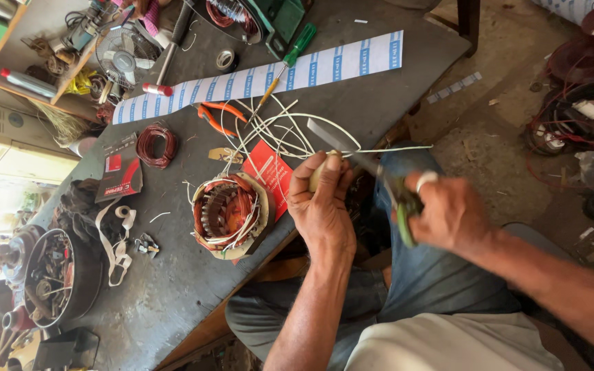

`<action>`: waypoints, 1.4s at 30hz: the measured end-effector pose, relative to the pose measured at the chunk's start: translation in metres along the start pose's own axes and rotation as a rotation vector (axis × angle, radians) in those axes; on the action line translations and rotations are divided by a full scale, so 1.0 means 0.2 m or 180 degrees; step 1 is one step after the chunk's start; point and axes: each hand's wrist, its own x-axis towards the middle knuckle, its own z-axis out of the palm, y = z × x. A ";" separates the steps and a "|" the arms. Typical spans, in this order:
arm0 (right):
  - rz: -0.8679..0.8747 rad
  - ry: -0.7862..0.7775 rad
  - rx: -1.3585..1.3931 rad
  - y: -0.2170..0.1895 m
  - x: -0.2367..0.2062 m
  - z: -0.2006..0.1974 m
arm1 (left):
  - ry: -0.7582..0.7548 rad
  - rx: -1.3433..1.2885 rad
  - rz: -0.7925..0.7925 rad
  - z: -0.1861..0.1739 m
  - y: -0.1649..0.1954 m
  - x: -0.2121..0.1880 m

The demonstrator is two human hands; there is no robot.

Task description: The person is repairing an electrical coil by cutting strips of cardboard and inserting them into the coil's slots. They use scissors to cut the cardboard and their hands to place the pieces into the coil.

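Note:
My left hand point(322, 199) pinches a thin white sleeve tube point(379, 149) near its end, just past the table edge. My right hand point(448, 209) grips green-handled scissors point(362, 161), whose open blades reach toward the tube by my left thumb. More white tubes point(276, 130) trail in loops across the grey table point(173, 288). A motor stator point(230, 213) with copper windings and pale insulation paper sits on the table just left of my left hand, beside a red card point(269, 172).
A long white strip with blue marks point(262, 75) crosses the table's far side. Nearby lie orange pliers point(218, 117), a green-handled screwdriver point(287, 58), a coil of red wire point(157, 144), a tape roll point(225, 60) and a bowl of parts point(53, 275). Wire coils point(579, 117) cover the floor at right.

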 end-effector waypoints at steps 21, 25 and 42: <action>0.0517 -0.0325 0.3289 -0.33 0.36 0.13 | 0.0359 -0.0581 -0.0782 -0.19 0.14 -0.10; 0.0443 -0.0490 0.3465 -0.33 0.44 0.06 | 0.0539 -0.0709 -0.1016 -0.18 0.18 -0.14; -0.1415 0.0026 -0.0922 -0.38 0.78 -0.06 | 0.0787 -0.0579 -0.0011 -0.38 0.42 -0.28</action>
